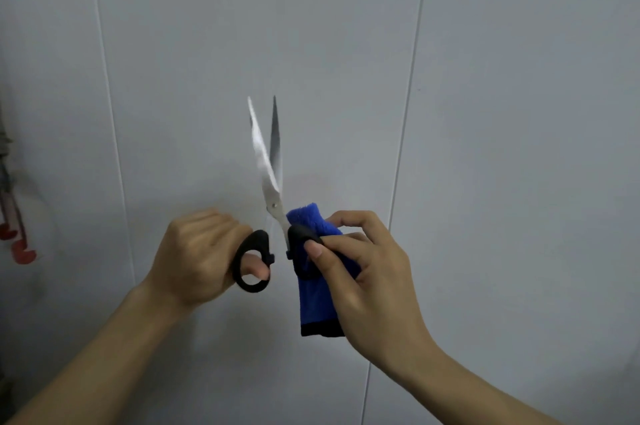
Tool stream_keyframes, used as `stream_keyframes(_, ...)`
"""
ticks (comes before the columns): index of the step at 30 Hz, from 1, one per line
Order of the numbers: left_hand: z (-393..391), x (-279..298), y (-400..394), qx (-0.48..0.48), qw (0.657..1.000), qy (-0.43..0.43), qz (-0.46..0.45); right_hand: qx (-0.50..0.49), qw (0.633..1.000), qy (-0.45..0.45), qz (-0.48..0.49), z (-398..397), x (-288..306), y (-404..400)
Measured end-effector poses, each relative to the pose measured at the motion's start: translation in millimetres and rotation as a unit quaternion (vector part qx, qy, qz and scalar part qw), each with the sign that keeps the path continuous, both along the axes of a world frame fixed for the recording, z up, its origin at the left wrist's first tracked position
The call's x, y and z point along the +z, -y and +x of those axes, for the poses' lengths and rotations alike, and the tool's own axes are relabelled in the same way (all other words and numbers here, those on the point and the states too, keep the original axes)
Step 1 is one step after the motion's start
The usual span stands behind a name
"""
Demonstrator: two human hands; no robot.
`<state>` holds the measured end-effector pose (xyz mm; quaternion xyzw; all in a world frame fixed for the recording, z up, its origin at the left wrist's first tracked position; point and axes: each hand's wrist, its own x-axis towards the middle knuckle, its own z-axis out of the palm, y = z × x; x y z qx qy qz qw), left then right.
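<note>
1. The scissors (273, 203) should handle as a stiff, fairly light tool: hard steel blades with sharp points, and smooth black plastic handles that could slip in a loose grip. The safe places to hold them are the two handle loops, never the blades.
2. The cloth (317, 303) looks soft, fluffy and limp. It will fold round whatever it is pressed against and needs a pinch to stay put.
3. The scissors are long and silver, and their blades point up and away from the person, parted in a narrow V. The cloth is bright blue with a dark band along its lower edge.
4. The scissors are held up in the air between the two hands, in the middle of the view.
5. The left hand (197, 258) is curled in a fist round the left handle loop (239, 263), with a finger showing through it.
6. The right hand (367, 269) pinches the cloth against the right handle (302, 234), thumb on top and fingers curled behind, likely wiping it.
7. Behind is a pale grey panelled surface (485, 78), with blurred red shapes (20, 248) at the left edge.
</note>
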<state>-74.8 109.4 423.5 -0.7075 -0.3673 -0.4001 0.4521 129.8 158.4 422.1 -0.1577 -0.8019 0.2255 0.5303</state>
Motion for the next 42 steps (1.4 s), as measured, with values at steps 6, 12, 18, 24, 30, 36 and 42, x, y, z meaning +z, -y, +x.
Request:
stream_keyframes(6,-27,-2,4,0.014,0.998,0.058,-0.006,0.007,0.999,-0.002,-0.042,8,5,-1)
stream_keyframes(12,20,-5,11,-0.099,0.904,0.407,-0.087,-0.055,0.998,-0.007,-0.014,-3,7,-13)
stream_keyframes(18,58,-10,17,-0.147,0.833,0.52,-0.118,-0.129,0.991,-0.027,0.027,-16,3,-29)
stream_keyframes(24,70,-16,8,-0.11,0.81,0.561,-0.131,-0.126,0.992,-0.02,0.005,-26,-3,-27)
stream_keyframes(30,77,-12,5,-0.197,0.741,0.617,-0.178,-0.123,0.992,-0.011,-0.024,-31,-5,-26)
stream_keyframes(36,85,-12,1,-0.262,0.677,0.66,-0.192,-0.095,0.994,-0.002,-0.061,-33,-4,-23)
stream_keyframes(42,89,-14,-1,-0.266,0.673,0.666,-0.178,-0.056,0.992,0.014,-0.109,-32,1,-17)
